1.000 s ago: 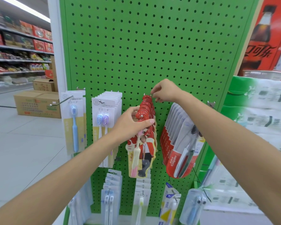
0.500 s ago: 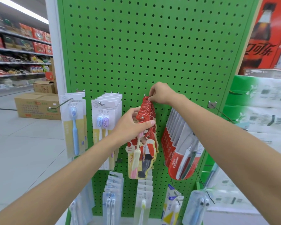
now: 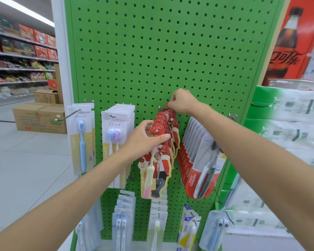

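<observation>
Red carded toothbrush packs hang on a metal hook of a green pegboard, left hand curled around the front cards, right hand pinching the rearmost card's top; apparently mid-tidying, with that card to seat next.

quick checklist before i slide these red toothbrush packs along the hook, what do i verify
1. left hand on the red toothbrush packs: ok, it grips the front ones.
2. right hand on the rearmost pack: ok, it pinches the top by the pegboard.
3. hook through the front pack's hole: ok, its tip pokes out.
4. hook seated in the pegboard: cannot tell, the right hand hides it.
5. right forearm clear of the Colgate packs: cannot tell, it crosses in front of them.
</observation>
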{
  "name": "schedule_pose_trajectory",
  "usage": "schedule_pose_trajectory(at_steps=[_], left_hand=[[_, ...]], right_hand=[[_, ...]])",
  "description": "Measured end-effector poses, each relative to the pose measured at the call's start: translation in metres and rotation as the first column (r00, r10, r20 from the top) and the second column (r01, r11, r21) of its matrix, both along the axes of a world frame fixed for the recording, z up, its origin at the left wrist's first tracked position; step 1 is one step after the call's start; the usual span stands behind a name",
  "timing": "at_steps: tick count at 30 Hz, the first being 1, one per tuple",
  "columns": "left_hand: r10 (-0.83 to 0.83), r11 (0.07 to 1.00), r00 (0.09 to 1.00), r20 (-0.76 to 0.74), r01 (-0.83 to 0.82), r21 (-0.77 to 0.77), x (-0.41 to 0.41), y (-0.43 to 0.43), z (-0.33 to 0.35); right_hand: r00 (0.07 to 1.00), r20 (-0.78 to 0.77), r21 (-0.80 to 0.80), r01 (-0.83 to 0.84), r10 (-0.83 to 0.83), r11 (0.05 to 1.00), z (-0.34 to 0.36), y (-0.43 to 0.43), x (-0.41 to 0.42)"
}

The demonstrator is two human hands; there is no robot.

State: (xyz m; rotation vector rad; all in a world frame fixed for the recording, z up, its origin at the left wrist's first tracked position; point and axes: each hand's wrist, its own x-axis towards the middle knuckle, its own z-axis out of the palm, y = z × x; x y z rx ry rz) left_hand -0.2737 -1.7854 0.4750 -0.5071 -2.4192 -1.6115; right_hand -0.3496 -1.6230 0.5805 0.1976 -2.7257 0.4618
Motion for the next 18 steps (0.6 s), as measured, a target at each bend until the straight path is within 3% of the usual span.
schedule_pose_trajectory(at_steps=[6,18], left_hand=[[0.026,0.999,1.000,-0.013,-0.026,-0.028,0.005,0.002,0.004],[0.107,0.991,0.994,-0.016,-0.108,-0.077,0.019,0.014,0.013]], right_hand=[[0.991,-0.132,-0.031,-0.010,0.006,0.999,0.011,0.014,0.027],[0.966,-0.251,-0.217,-0.122,0.066,0.969,0.011,0.030,0.102]])
